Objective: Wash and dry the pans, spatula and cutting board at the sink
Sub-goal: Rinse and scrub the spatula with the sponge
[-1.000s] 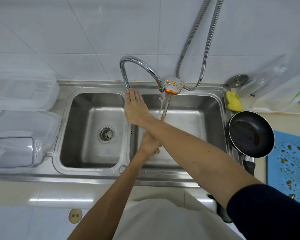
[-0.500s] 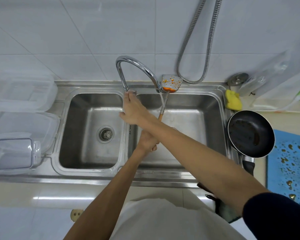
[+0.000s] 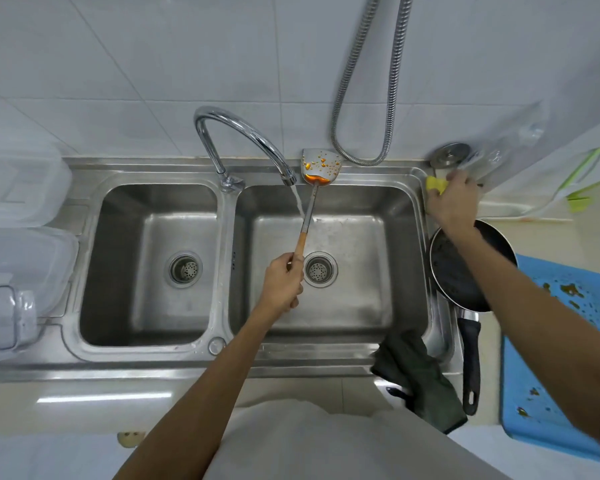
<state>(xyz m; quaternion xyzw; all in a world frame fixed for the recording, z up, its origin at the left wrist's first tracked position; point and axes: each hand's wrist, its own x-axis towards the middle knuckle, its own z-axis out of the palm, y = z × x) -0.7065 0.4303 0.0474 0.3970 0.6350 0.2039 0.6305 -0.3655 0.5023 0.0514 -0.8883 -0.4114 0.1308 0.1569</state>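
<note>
Cool, even light falls from above and lies flat on the white wall tiles point(image 3: 153, 64), bright but not burnt out. Shadows inside the sink point(image 3: 309, 356) basins are soft and faint. The faucet point(image 3: 236, 128) carries sharp highlights, and a white streak of glare runs along the glossy counter point(image 3: 104, 398) front. The centre is crisp, down to the spots on the spatula point(image 3: 321, 166); the right hand point(image 3: 452, 202) is blurred. The wide lens bows the sink's rim, and the plastic containers point(image 3: 21, 202) at the left edge look stretched and hazy.
</note>
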